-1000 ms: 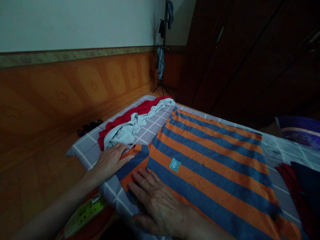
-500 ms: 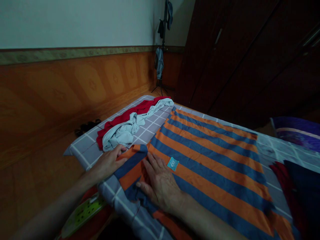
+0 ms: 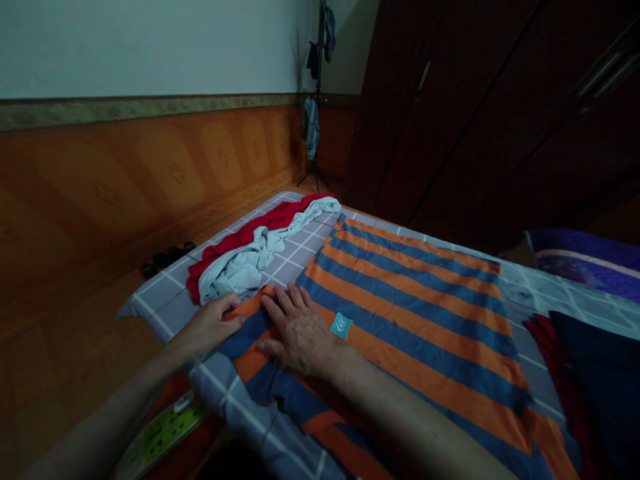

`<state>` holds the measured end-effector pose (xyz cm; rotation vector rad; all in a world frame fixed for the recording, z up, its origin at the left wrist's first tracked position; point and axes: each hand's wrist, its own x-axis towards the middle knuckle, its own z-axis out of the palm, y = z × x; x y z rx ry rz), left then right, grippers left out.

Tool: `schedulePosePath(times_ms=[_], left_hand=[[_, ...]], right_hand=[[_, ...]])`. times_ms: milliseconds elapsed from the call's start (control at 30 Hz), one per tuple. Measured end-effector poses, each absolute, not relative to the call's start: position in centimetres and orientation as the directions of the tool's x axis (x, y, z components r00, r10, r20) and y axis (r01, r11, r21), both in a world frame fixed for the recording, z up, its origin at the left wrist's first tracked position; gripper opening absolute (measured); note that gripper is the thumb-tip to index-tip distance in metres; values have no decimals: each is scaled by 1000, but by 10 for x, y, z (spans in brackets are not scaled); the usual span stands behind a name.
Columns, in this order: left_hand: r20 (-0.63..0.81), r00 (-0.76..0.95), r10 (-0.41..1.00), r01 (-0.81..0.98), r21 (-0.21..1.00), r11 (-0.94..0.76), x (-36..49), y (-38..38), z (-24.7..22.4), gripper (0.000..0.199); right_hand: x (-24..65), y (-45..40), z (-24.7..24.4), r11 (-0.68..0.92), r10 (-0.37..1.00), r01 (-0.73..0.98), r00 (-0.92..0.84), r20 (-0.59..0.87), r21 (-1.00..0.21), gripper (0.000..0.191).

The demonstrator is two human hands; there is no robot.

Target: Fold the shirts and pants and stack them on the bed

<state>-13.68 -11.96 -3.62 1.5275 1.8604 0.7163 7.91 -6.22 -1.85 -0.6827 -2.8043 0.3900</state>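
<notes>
An orange and blue striped shirt (image 3: 410,293) lies spread over the bed (image 3: 170,307), with a small teal patch (image 3: 341,325) near its left side. At the sleeve's left edge, my left hand (image 3: 213,325) pinches the fabric between thumb and fingers. My right hand (image 3: 299,331) rests flat on the cloth where the sleeve meets the body, its fingers spread and pointing away from me. The near part of the shirt is bunched and partly hidden under my right forearm.
A red garment (image 3: 270,221) and a pale grey one (image 3: 233,267) lie crumpled beyond my left hand. Dark folded clothes (image 3: 595,373) sit at the right. Below the bed edge is a green perforated object (image 3: 165,430). A coat stand (image 3: 318,87) is in the corner.
My right hand has slid away from me and slightly left over the sleeve. My left hand keeps its pinch at the sleeve edge. The view has shifted slightly to the right.
</notes>
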Motion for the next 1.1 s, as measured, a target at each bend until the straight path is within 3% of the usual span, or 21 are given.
schedulePosePath(times_ms=[100, 200, 300, 400, 533, 633, 700, 767, 833, 1000, 1100], left_hand=[[-157, -126, 980, 438, 877, 197, -139, -122, -38, 28], [-204, -124, 971, 344, 909, 235, -136, -122, -31, 45], [-192, -122, 974, 337, 915, 223, -125, -120, -18, 46], [-73, -108, 991, 383, 917, 110, -110, -117, -6, 38], [28, 11, 1000, 474, 880, -30, -84, -118, 2, 34], [43, 134, 990, 544, 832, -110, -63, -124, 0, 39], [50, 244, 968, 599, 777, -191, -51, -128, -5, 43], [38, 348, 937, 668, 690, -277, -43, -132, -12, 49], [4, 404, 915, 732, 599, -325, -39, -136, -17, 54], [-60, 443, 895, 790, 497, -357, -46, -148, -22, 56], [-68, 457, 887, 794, 480, -372, -55, -157, -21, 57]], right_hand=[[93, -76, -14, 855, 468, 399, -869, 161, -331, 78], [97, -83, -17, 846, 458, 390, -881, 118, -364, 81], [90, -84, -24, 830, 459, 394, -885, 81, -395, 80], [86, -85, -26, 819, 461, 391, -884, 77, -419, 79], [97, -86, -21, 779, 488, 347, -859, 157, -522, 64], [112, -79, -18, 614, 646, 324, -731, 221, -720, 39], [119, -71, -20, 393, 789, 343, -603, 120, -853, 26], [122, -62, -23, 194, 858, 362, -514, -21, -912, 33], [121, -54, -26, 102, 883, 404, -458, -105, -909, 36], [104, -38, -27, 86, 932, 577, -335, -139, -812, 41], [94, -29, -24, 125, 931, 637, -340, -132, -760, 28]])
